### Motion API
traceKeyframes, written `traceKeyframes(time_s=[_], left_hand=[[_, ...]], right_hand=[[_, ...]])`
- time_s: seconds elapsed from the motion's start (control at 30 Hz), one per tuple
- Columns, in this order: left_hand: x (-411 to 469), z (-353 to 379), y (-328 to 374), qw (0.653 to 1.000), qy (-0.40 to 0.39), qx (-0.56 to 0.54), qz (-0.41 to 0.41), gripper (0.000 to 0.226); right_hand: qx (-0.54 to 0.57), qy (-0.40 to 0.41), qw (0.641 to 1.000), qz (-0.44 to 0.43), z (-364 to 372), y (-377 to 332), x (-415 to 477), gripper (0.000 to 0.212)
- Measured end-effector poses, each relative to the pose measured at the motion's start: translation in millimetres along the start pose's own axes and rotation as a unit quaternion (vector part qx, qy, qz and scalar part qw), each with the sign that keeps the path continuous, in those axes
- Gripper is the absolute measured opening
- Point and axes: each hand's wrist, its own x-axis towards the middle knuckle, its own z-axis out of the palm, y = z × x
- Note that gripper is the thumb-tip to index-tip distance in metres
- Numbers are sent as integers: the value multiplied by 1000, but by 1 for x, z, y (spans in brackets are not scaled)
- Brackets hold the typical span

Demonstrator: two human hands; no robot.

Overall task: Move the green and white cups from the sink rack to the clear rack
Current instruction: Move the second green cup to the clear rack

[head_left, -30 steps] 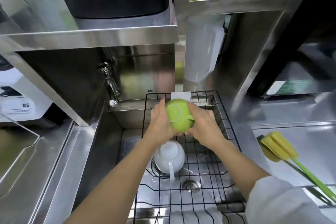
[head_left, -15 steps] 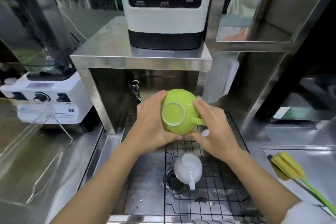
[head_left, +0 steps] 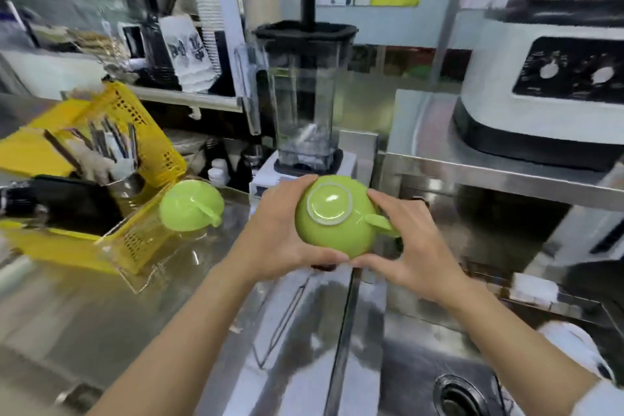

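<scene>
1. Both hands cup one green cup between them, held upside down in the air with its base ring facing the viewer.
2. Left hand: palm and curled fingers pressed against the cup's left side.
3. Right hand: fingers wrapped around the right side, beside the handle.
4. The held cup hangs above the steel counter, in front of the blender.
5. A second green cup rests inverted to the left, on the clear rack, next to a yellow basket.
</scene>
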Motion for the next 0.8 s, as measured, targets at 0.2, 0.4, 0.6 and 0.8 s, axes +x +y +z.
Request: traceKeyframes(time_s=[0.2, 0.4, 0.6, 0.8], left_hand=[[2, -50, -62, 999, -26, -5, -44, 83], [4, -66, -115, 985, -101, 72, -122, 102], [4, -67, -139, 967, -176, 138, -125, 101], [8, -61, -144, 964, -177, 174, -92, 106]], right_hand=[[0, -67, 997, 29, 63, -22, 42, 91], [15, -156, 980, 121, 108, -38, 59, 100], [13, -212, 953, 217, 132, -41, 59, 99], [16, -214, 944, 252, 134, -37, 58, 81]])
